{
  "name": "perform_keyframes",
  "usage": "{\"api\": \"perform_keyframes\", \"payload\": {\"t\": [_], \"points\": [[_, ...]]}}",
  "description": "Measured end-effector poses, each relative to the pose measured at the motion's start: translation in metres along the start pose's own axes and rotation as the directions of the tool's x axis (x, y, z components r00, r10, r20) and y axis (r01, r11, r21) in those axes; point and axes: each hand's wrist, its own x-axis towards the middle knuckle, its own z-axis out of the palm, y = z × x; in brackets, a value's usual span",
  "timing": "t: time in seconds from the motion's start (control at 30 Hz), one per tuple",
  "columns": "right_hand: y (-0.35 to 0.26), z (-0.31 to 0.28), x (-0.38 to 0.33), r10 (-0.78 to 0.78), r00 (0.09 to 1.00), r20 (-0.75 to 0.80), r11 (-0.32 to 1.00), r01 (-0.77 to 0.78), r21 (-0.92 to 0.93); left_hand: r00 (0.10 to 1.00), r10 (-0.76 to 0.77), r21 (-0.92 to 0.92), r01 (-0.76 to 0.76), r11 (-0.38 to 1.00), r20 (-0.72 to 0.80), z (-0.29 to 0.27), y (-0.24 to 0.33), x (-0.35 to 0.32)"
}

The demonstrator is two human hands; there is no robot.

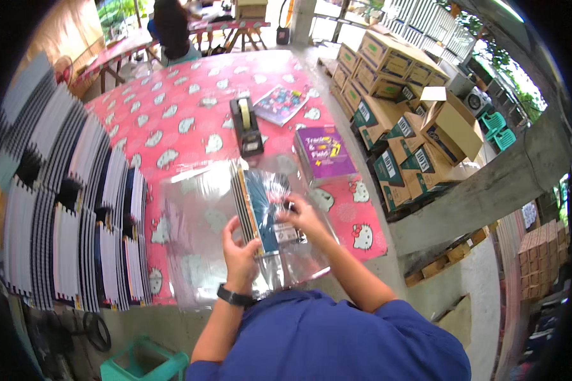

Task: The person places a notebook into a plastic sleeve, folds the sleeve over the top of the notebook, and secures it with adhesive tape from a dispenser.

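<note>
A small stack of notebooks (pixel 265 209) with a dark teal cover stands before me on clear plastic sheets (pixel 197 254), its layered edges turned left. Glossy film partly covers the top cover. My left hand (pixel 240 254) is at the stack's near left corner, the thumb touching the edge and the fingers curved apart from it. Over the right part of the cover, my right hand (pixel 304 221) has its thumb and fingers drawn together on the clear film. A black tape dispenser (pixel 246 127) with a yellowish roll stands just beyond the stack.
Tall piles of spiral notebooks (pixel 76 235) line the table's left side. A purple book pile (pixel 325 155) and a colourful booklet (pixel 281 105) lie right of the dispenser. Cardboard boxes (pixel 407 162) stand past the right edge, a green stool (pixel 143 362) below left. Someone (pixel 171 32) is at the far end.
</note>
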Motion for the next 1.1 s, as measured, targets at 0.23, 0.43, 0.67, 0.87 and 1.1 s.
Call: {"api": "perform_keyframes", "payload": {"t": [0.23,0.43,0.67,0.87,1.1], "points": [[-0.023,-0.051,0.008,0.189,0.944,0.27,0.974,-0.216,0.073,0.644,0.511,0.393,-0.759,0.519,0.57,0.062,0.017,0.0],[0.034,-0.108,0.017,0.022,0.995,-0.093,0.951,-0.05,-0.305,0.79,0.556,0.494,-0.602,0.627,0.258,0.094,-0.051,0.058],[0.004,-0.136,0.032,0.041,0.997,-0.069,0.986,-0.029,0.164,0.949,0.157,-0.148,-0.12,0.982,0.272,0.118,-0.073,0.079],[0.007,-0.219,0.14,0.068,0.997,-0.023,0.987,-0.064,0.148,0.912,0.264,0.446,-0.388,0.807,0.315,0.18,-0.076,0.206],[0.06,-0.197,0.114,0.241,0.97,0.008,0.847,-0.214,0.486,0.985,0.032,0.066,-0.044,0.997,0.171,0.184,-0.135,0.206]]}}
